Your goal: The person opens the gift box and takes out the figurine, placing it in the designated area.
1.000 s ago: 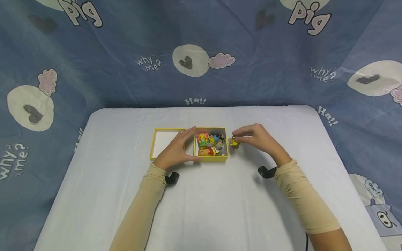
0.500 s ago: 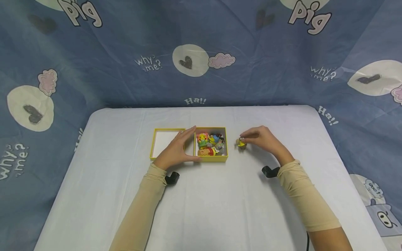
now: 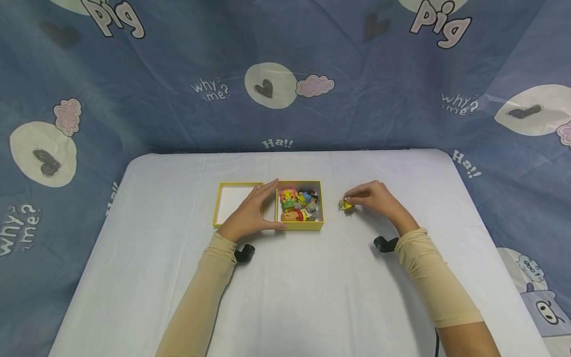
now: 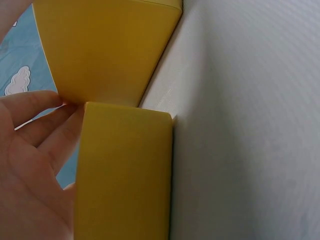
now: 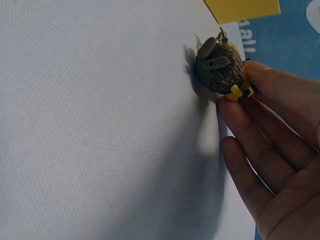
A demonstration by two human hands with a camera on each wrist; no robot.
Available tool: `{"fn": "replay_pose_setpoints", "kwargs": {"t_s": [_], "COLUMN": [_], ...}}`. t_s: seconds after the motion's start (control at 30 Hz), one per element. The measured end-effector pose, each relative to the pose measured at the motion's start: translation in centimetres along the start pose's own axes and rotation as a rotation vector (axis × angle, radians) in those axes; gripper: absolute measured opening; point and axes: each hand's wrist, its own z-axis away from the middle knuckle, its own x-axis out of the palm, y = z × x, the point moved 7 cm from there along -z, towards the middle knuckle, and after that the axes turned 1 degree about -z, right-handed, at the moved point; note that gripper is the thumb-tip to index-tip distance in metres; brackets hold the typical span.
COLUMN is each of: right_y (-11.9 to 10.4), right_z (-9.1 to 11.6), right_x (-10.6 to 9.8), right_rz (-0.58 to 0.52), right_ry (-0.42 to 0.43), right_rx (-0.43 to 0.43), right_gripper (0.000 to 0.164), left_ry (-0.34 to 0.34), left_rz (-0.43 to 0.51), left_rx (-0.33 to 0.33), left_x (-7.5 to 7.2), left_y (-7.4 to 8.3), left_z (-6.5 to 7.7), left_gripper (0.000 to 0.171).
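Note:
My left hand spans the left end of a yellow box, thumb at its near side and fingers at its far left corner. Several toy figures lie jumbled inside it. Right of the box, my right hand pinches a small yellow and brown toy figure between thumb and fingertips, low over the table. In the right wrist view this figure shows a brown ribbed body and two grey, foot-like parts, turned towards the camera. A shallow yellow-edged lid lies left of the box, partly behind my left hand.
A white cloth covers the table. Behind it hangs a blue printed curtain. Black wrist cameras, left and right, are at my wrists, and a dark cable runs beside the right forearm.
My right hand has moved right, away from the box, carrying the toy figure, which now tilts more. My left hand and the box have stayed in place.

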Motion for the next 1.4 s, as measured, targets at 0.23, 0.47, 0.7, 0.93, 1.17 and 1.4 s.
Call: {"fn": "replay_pose_setpoints", "kwargs": {"t_s": [0.23, 0.47, 0.7, 0.93, 1.17, 1.4], "right_y": [0.23, 0.64, 0.36, 0.33, 0.41, 0.57], "right_z": [-0.14, -0.31, -0.27, -0.23, -0.26, -0.23], "right_x": [0.06, 0.22, 0.18, 0.21, 0.27, 0.28], "right_rz": [0.004, 0.010, 0.023, 0.015, 0.015, 0.003], "right_ry": [-0.006, -0.023, -0.014, -0.014, -0.014, -0.012], "right_rx": [-0.005, -0.008, -0.016, 0.002, 0.004, 0.018], "right_gripper": [0.025, 0.026, 0.026, 0.025, 0.027, 0.028], "left_ry": [0.000, -0.010, 0.000, 0.003, 0.003, -0.002], "left_rz": [-0.001, -0.005, -0.005, -0.004, -0.007, -0.004], "left_rx": [-0.003, -0.004, 0.005, 0.006, 0.007, -0.009], "left_x": [-0.01, 0.00, 0.06, 0.05, 0.02, 0.03], "left_y": [-0.06, -0.01, -0.14, -0.12, -0.14, -0.18], "left_z": [-0.04, -0.02, -0.02, -0.02, 0.01, 0.05], "left_gripper": [0.119, 0.120, 0.120, 0.120, 0.120, 0.120]}}
